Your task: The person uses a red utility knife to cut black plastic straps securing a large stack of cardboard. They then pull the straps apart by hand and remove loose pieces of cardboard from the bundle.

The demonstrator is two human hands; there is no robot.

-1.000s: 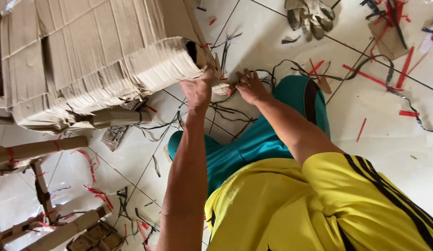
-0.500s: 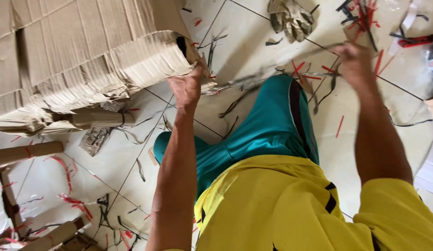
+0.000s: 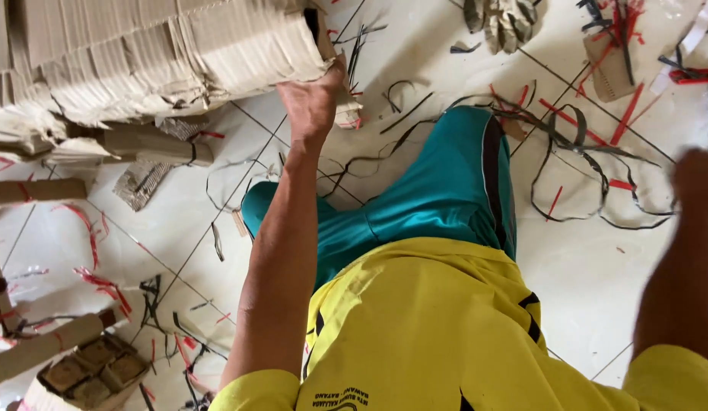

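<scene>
1. I look down from the head camera at a person in a yellow shirt point(image 3: 445, 327) and teal shorts point(image 3: 437, 198), on a white tiled floor point(image 3: 582, 274).
2. The left hand point(image 3: 312, 103) reaches forward to the near corner of a big stack of flattened cardboard sheets point(image 3: 148, 53). The fingers press against the corner edge of the stack. I cannot tell whether they curl under it or only push on it.
3. The right hand point(image 3: 696, 179) is blurred at the right edge, raised above the floor and well apart from the stack. I cannot tell whether it is clenched or loose, and I see nothing in it.
4. To handle the stack well, I judge the left hand wants a firm seat low on the corner, so that the loose sheets do not fan apart.
5. Black plastic straps point(image 3: 574, 152) and red strips point(image 3: 628, 114) lie scattered near the knee; I would keep fingers clear of them.
6. Cardboard tubes point(image 3: 42, 346) lie to the left, with a pair of work gloves point(image 3: 502, 19) at the top.
</scene>
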